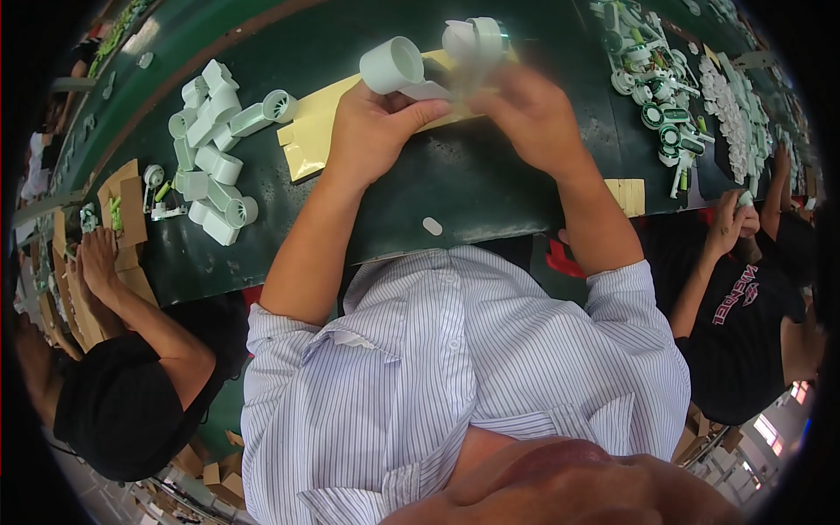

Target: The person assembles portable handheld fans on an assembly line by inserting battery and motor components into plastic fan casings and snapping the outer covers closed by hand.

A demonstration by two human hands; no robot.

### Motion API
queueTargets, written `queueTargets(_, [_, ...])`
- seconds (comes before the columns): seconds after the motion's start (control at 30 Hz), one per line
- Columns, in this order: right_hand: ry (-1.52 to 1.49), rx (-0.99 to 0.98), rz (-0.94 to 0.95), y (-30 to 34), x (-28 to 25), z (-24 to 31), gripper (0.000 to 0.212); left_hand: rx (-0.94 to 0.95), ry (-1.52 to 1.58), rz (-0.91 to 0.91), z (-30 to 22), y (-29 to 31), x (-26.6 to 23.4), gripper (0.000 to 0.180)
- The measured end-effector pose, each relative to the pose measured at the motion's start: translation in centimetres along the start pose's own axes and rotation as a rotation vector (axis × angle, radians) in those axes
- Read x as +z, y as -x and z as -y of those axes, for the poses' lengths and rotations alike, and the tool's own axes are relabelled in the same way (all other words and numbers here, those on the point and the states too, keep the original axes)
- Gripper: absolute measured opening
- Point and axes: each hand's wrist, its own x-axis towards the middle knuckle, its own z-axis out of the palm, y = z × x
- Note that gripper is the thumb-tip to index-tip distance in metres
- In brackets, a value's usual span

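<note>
My left hand (372, 131) is closed round a pale green plastic housing (391, 66) with a wide open cylinder at its end. The thumb lies along the housing's flat stem. Close beside it, my right hand (534, 114) is smeared by motion, so its grip does not show clearly. At its blurred fingertips is a round pale green part (488, 39) with a shiny rim, and a white piece (458, 39) next to it. Both hands are above a yellow sheet (317, 131) on the dark green table (420, 188).
Several pale green housings (210, 118) are heaped at the left. Assembled parts with green pieces (665, 114) and small white pieces (726, 96) lie at the right. A small white oval piece (432, 227) is near the table's front edge. Co-workers' hands (98, 262) are at both sides.
</note>
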Motion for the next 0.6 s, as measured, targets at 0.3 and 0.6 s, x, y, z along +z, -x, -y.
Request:
queueTargets(0.3, [0.078, -0.038, -0.004, -0.06, 0.0, -0.56, 0.036, -0.024, 0.01, 0.031, 0.14, -0.14, 0.15, 0.037])
queueTargets(0.6, [0.118, -0.05, -0.004, 0.28, -0.1, 0.06, 0.034, -0.024, 0.226, 0.044, 0.61, -0.11, 0.54, 0.037])
